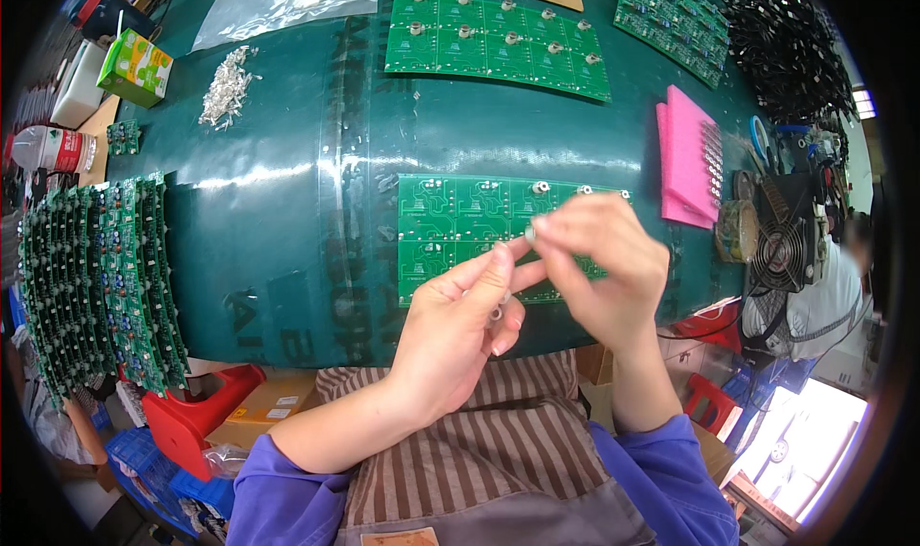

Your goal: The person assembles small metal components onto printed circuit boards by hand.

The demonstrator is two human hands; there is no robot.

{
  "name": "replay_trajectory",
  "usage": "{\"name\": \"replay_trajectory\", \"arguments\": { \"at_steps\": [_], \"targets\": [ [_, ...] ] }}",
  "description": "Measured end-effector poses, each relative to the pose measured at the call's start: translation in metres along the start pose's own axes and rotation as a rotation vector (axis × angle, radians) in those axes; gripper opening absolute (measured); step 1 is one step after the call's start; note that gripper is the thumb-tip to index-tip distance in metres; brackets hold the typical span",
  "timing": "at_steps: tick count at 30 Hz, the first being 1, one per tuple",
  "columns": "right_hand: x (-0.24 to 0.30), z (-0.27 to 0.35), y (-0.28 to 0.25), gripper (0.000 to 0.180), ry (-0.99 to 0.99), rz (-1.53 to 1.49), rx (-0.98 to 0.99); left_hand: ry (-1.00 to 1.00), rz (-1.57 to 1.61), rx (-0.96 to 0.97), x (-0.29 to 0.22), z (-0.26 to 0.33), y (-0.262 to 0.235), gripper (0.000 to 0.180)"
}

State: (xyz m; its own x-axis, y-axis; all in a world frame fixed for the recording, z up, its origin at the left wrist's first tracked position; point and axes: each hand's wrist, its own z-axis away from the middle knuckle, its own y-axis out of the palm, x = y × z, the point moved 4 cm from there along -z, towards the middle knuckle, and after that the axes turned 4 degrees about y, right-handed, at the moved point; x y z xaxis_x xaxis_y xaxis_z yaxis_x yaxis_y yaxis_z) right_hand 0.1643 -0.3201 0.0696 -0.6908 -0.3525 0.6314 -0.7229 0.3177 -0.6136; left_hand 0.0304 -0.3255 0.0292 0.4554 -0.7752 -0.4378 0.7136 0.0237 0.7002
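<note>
"While L hand curls round a ring, what's R hand got?"
"Pinching a tiny pale part."
"Board?"
"Green, rect., silvery studs nr far R edge; flat on table, partly under hands."

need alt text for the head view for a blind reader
A person's left hand and right hand are close together over a green board on a teal table, holding small parts. Another board lies beyond, with white pieces to its left and pink sheets at right.
</note>
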Motion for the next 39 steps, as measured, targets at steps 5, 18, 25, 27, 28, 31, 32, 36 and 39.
{"name": "replay_trajectory", "arguments": {
  "at_steps": [5, 18, 25, 27, 28, 31, 32, 36, 39],
  "targets": [
    [-0.015, -0.031, 0.022, 0.012, 0.044, -0.01, 0.034, 0.044, -0.022, -0.074, 0.005, 0.001, -0.014, 0.044],
    [-0.028, -0.035, 0.042, 0.009, 0.283, -0.017, 0.192, 0.019, 0.098, -0.075, 0.003, 0.002, -0.018, 0.039],
    [-0.028, -0.034, 0.042, 0.009, 0.245, -0.036, 0.165, 0.005, 0.115, -0.056, 0.003, 0.001, -0.019, 0.037],
    [-0.027, -0.033, 0.041, 0.008, 0.244, -0.045, 0.158, 0.008, 0.106, -0.052, 0.004, 0.0, -0.018, 0.038],
    [-0.026, -0.033, 0.041, 0.007, 0.234, -0.04, 0.162, 0.019, 0.099, -0.05, 0.005, 0.0, -0.018, 0.036],
    [-0.027, -0.03, 0.042, 0.007, 0.238, -0.044, 0.15, 0.034, 0.081, -0.047, 0.006, -0.001, -0.018, 0.032],
    [-0.027, -0.029, 0.043, 0.007, 0.252, -0.052, 0.134, 0.038, 0.07, -0.045, 0.006, -0.001, -0.018, 0.029],
    [-0.028, -0.023, 0.044, 0.007, 0.232, -0.054, 0.068, 0.029, 0.064, -0.025, 0.008, -0.002, -0.017, 0.024],
    [-0.028, -0.022, 0.044, 0.008, 0.219, -0.079, 0.046, 0.045, 0.063, -0.034, 0.007, -0.001, -0.017, 0.025]
  ]
}}
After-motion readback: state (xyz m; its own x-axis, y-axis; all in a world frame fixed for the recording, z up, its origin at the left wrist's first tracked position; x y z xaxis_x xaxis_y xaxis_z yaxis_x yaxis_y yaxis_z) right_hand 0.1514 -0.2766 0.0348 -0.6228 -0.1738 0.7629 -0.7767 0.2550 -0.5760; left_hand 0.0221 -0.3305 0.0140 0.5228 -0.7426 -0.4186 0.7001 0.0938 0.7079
